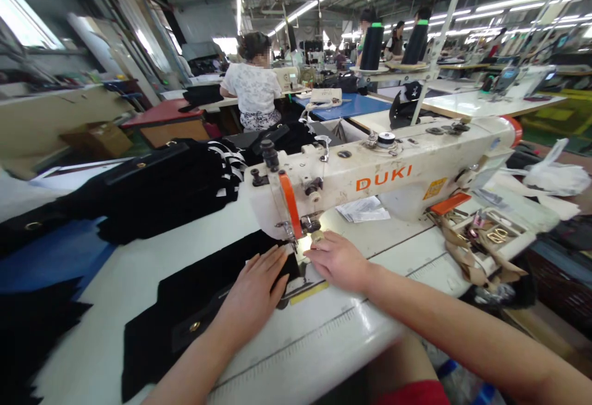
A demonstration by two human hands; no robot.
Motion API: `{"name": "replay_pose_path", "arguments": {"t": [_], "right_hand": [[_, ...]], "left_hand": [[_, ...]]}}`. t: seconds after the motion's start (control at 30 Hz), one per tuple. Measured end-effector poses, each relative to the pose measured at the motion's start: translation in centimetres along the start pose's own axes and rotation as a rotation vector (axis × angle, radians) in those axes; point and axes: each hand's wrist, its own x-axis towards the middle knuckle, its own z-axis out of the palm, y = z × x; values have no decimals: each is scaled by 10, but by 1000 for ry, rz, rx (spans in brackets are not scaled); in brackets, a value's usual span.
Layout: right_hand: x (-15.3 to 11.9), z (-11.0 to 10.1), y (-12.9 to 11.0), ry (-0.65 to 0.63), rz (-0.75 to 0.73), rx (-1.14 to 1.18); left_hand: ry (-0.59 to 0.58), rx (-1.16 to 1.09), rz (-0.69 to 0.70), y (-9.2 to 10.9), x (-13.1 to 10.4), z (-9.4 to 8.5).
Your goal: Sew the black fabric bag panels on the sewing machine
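My left hand (259, 282) lies flat on a black fabric piece (185, 297), fingers stretched toward the needle area. The cloth carries a black strip with a brass-coloured eyelet (195, 327), and its right end reaches the presser foot (296, 246) of a white sewing machine (388, 171). On the other side of the needle is my right hand (340, 262), its fingers bent and closed together beside a small brassy round part (317, 237). Whatever its fingertips pinch is too small to make out. An orange lever guard (290, 206) stands above the needle.
More black pieces with white edges (176, 177) are heaped at the left. A tray (499, 232) with metal buckles and beige straps sits at the right. White paper slips (363, 209) lie under the machine arm. Behind, a person in a patterned shirt (253, 90) stands; black thread cones (372, 47) rise at the back.
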Motion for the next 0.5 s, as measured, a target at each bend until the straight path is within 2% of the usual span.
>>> {"name": "replay_pose_path", "arguments": {"t": [0.1, 0.17, 0.23, 0.3, 0.4, 0.5], "right_hand": [[-3, 1, -1, 45, -16, 19], [-4, 3, -2, 45, -22, 30], [-4, 4, -2, 42, -27, 40], [-5, 4, -3, 49, -32, 47], [-6, 3, -4, 79, -34, 69], [-6, 3, -7, 76, -36, 103]], "left_hand": [[10, 52, 26, 6, -28, -13], [116, 128, 3, 9, -46, -27], [270, 205, -88, 9, -65, -43], [315, 239, -144, 4, -89, -52], [161, 232, -91, -8, -130, -48], [24, 249, -149, -28, -156, -49]]}}
